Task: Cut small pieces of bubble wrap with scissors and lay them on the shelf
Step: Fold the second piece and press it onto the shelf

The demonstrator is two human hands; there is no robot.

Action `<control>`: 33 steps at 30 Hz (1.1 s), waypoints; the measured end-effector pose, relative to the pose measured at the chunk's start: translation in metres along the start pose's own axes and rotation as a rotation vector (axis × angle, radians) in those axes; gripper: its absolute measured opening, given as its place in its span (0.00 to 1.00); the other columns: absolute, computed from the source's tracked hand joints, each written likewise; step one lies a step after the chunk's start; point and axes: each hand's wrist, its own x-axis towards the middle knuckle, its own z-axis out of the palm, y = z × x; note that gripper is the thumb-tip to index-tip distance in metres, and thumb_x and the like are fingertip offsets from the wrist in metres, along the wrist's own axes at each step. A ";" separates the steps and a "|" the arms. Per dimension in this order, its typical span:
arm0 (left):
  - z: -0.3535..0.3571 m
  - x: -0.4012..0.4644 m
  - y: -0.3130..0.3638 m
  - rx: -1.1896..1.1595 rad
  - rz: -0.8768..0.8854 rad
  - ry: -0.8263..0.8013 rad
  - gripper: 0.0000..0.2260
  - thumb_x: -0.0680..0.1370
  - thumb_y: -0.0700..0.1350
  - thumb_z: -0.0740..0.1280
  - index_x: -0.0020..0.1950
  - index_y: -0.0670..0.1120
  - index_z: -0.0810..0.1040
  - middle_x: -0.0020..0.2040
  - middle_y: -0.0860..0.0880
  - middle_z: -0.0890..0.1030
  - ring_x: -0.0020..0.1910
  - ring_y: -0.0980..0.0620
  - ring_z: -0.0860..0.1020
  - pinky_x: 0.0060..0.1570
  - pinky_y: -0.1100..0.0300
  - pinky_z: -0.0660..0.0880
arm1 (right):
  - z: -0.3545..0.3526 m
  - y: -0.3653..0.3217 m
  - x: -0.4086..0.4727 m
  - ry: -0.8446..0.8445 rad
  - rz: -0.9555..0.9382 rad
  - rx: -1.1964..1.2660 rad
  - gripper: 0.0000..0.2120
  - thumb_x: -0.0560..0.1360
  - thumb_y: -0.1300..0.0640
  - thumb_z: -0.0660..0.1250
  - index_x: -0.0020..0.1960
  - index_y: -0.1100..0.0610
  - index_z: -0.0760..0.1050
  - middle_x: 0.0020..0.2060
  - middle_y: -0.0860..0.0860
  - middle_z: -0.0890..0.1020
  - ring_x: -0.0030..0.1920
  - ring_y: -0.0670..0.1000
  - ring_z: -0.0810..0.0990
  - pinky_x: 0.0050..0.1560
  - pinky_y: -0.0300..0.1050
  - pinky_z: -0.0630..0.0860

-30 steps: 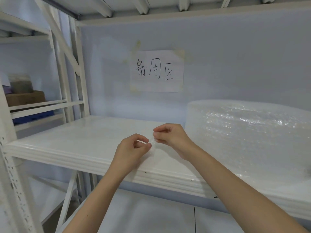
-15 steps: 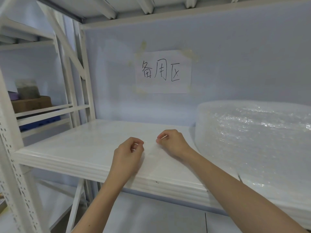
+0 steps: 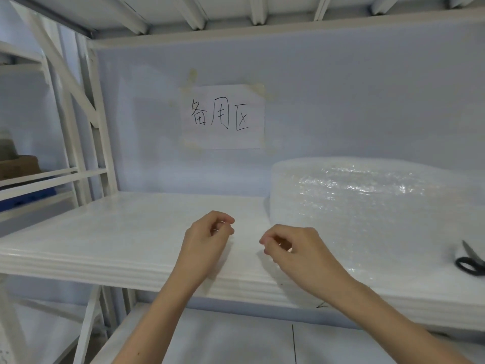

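Both hands are held over the front edge of the shelf, fingers curled narrow: left hand, right hand. Whether a piece is pinched cannot be told. The bubble wrap fills the right end, with scissors at its right edge.

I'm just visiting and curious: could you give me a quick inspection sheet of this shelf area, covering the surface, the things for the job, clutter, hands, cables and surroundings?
Surface: white shelf, glossy, with bare space on its left part.
Job's things: bubble wrap roll lying on the right; black-handled scissors resting at the far right edge.
Clutter: nothing seen on this shelf.
Hands: left hand and right hand over the front edge, fingers curled; any clear piece between them cannot be made out.
Cables: nothing seen.
Surroundings: handwritten paper sign taped to the blue wall; cardboard box on the neighbouring rack.
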 end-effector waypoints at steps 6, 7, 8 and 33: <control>0.053 -0.017 0.025 -0.054 0.055 -0.201 0.07 0.77 0.45 0.65 0.45 0.54 0.81 0.44 0.53 0.85 0.45 0.49 0.81 0.49 0.54 0.78 | -0.097 0.030 -0.070 0.344 0.117 -0.207 0.24 0.75 0.49 0.63 0.30 0.66 0.67 0.23 0.60 0.68 0.26 0.47 0.61 0.28 0.43 0.61; 0.062 -0.020 0.027 -0.055 0.067 -0.233 0.06 0.77 0.46 0.65 0.45 0.54 0.82 0.44 0.53 0.85 0.45 0.51 0.82 0.48 0.55 0.77 | -0.118 0.038 -0.079 0.415 0.145 -0.270 0.25 0.76 0.48 0.62 0.29 0.66 0.66 0.22 0.58 0.66 0.26 0.48 0.61 0.29 0.44 0.60; 0.069 -0.024 0.029 -0.055 0.078 -0.266 0.06 0.77 0.47 0.65 0.45 0.54 0.82 0.44 0.54 0.85 0.44 0.53 0.81 0.47 0.59 0.77 | -0.140 0.048 -0.087 0.483 0.188 -0.330 0.25 0.76 0.48 0.62 0.29 0.66 0.65 0.22 0.59 0.66 0.26 0.50 0.62 0.29 0.46 0.60; 0.147 -0.080 0.080 0.048 0.151 -0.395 0.09 0.77 0.49 0.66 0.41 0.49 0.83 0.37 0.56 0.84 0.25 0.63 0.71 0.29 0.70 0.65 | -0.247 0.129 -0.084 0.028 0.781 -0.843 0.15 0.71 0.48 0.68 0.37 0.56 0.66 0.36 0.52 0.75 0.37 0.52 0.74 0.31 0.42 0.67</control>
